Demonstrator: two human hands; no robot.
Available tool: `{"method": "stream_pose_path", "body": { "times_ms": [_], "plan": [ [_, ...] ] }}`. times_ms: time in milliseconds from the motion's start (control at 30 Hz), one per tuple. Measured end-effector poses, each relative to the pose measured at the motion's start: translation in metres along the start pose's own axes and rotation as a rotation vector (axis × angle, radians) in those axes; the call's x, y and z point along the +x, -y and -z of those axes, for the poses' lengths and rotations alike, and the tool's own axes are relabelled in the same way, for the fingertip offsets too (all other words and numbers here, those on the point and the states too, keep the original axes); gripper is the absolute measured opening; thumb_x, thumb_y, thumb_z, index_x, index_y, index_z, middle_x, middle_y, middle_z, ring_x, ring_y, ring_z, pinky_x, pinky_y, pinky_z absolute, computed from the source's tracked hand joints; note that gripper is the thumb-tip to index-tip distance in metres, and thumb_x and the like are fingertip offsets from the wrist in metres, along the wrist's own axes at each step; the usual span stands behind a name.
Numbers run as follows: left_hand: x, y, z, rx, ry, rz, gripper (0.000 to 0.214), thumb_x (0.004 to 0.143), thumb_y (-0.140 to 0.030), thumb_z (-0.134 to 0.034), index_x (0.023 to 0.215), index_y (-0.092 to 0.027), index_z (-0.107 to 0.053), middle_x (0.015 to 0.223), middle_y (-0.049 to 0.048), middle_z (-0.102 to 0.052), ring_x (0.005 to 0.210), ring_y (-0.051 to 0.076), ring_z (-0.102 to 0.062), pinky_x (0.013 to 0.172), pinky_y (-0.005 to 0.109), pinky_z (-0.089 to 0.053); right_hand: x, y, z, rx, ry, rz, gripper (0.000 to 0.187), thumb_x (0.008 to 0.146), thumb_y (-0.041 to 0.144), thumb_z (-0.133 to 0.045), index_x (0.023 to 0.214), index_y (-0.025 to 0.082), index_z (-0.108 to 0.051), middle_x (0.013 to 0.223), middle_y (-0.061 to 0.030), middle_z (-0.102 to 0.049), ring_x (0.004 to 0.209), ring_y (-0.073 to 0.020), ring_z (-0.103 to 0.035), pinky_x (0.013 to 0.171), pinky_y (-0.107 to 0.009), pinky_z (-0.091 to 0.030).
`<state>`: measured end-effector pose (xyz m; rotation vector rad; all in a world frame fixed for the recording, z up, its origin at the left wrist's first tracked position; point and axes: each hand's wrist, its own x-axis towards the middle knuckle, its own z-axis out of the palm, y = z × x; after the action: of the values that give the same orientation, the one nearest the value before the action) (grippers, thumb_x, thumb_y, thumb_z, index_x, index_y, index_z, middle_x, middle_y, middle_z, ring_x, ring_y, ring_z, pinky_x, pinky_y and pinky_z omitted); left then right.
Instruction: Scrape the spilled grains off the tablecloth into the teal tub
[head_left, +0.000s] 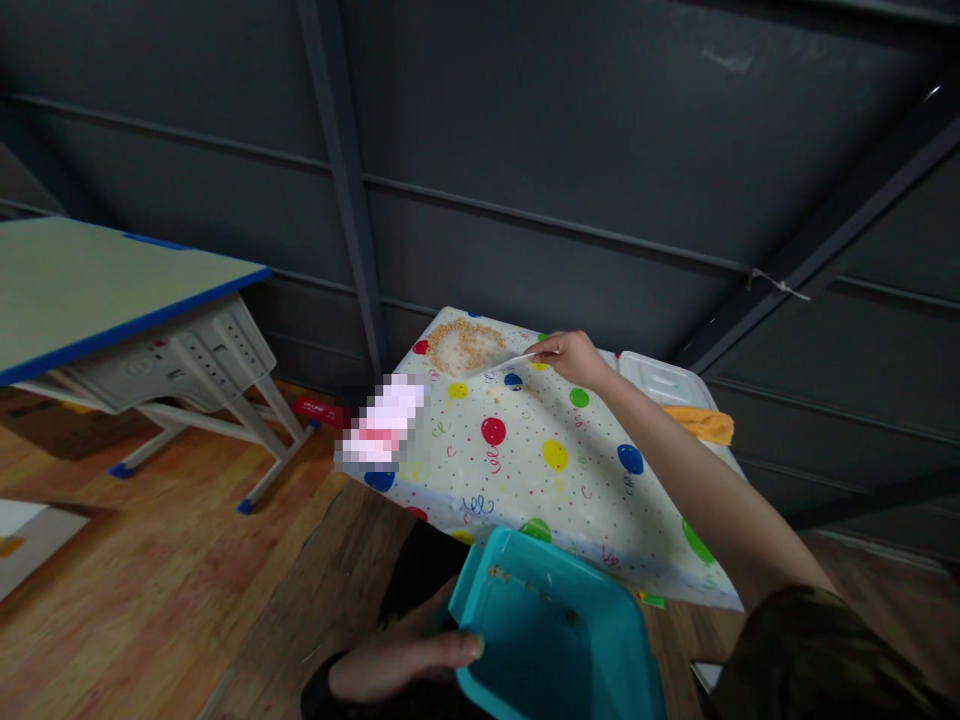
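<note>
My left hand (401,660) grips the near left edge of a teal plastic box (555,630), held below the table's front edge; a few crumbs lie inside it. My right hand (574,355) reaches across the table and pinches a thin white stick-like tool (504,362), whose tip points at a pile of small yellowish grains (465,345) at the far left corner. The table is covered with a white cloth printed with coloured balloons (540,450).
A white lidded container (664,380) and an orange item (701,425) sit at the table's far right. A blurred pink and white patch (382,420) lies at the left edge. A desk with a blue rim (127,320) stands left on the wooden floor. A dark wall is behind.
</note>
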<state>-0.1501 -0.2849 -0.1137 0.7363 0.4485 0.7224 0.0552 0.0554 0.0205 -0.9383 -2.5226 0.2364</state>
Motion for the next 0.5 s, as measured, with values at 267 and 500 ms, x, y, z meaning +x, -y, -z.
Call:
{"method": "stream_pose_path", "body": {
  "times_ms": [267, 500],
  "plan": [
    [0.007, -0.002, -0.013, 0.018, 0.100, -0.019, 0.062, 0.088, -0.025, -0.065, 0.146, -0.028, -0.043, 0.150, 0.0083, -0.051, 0.137, 0.030, -0.048, 0.115, 0.050, -0.033, -0.010, 0.005, 0.002, 0.043, 0.160, -0.005, 0.026, 0.079, 0.014, -0.062, 0.096, 0.024, -0.079, 0.095, -0.0028, -0.077, 0.088, -0.0188, -0.071, 0.083, -0.030, -0.051],
    [0.012, 0.013, -0.011, -0.115, 0.018, 0.070, 0.056, 0.090, -0.027, -0.061, 0.144, -0.028, -0.046, 0.153, 0.0065, -0.047, 0.139, 0.030, -0.045, 0.117, 0.053, -0.031, -0.025, 0.005, 0.022, 0.016, 0.227, -0.022, 0.028, 0.079, 0.013, -0.061, 0.095, 0.026, -0.079, 0.095, -0.0016, -0.077, 0.087, -0.0194, -0.070, 0.083, -0.031, -0.052]
  ]
}}
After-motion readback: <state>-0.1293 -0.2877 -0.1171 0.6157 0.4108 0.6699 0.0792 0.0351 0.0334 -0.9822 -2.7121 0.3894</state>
